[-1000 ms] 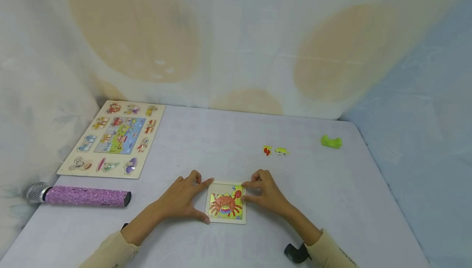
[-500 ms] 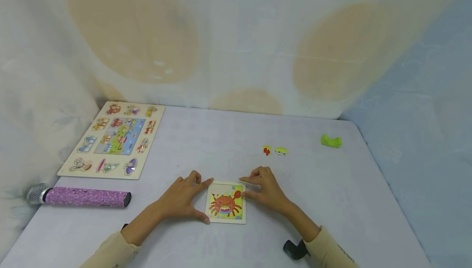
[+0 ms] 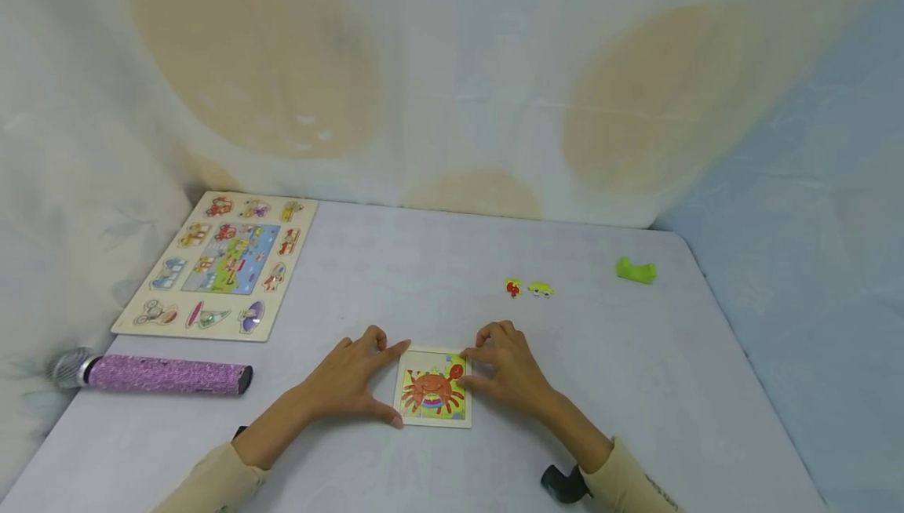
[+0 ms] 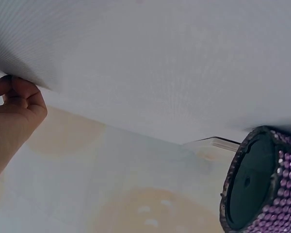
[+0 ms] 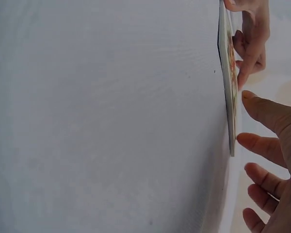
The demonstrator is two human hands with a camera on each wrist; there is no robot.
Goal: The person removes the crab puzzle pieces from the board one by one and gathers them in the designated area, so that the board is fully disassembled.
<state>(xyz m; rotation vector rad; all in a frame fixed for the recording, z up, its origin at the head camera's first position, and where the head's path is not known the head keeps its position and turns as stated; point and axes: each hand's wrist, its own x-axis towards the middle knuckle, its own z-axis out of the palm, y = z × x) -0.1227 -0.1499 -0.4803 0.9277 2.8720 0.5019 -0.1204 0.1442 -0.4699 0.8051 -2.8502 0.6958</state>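
Observation:
A small square wooden jigsaw puzzle (image 3: 432, 392) with a red crab picture lies flat on the table in the head view. Pale bare wood shows at its upper left. My left hand (image 3: 348, 382) touches the tray's left corners, index finger straight at the far one and thumb at the near one. At the upper right of the crab, by its claw, my right hand (image 3: 512, 372) rests thumb and index fingertips. These stand apart in the right wrist view, and the other fingers (image 5: 264, 180) are loose. Two loose puzzle pieces, a red-and-yellow one (image 3: 513, 287) and a yellow one with eyes (image 3: 541, 290), lie beyond.
A large wooden picture board (image 3: 173, 305) lies at the far left. In front of it is a purple glittery microphone (image 3: 165, 375), also close in the left wrist view. A bright green object (image 3: 636, 270) sits at far right. A black curved object (image 3: 563, 484) is beside the right sleeve.
My right index finger moved outward toward the tray's far edge, then came back with the thumb onto the crab's claw area. The left hand and loose pieces have stayed in place.

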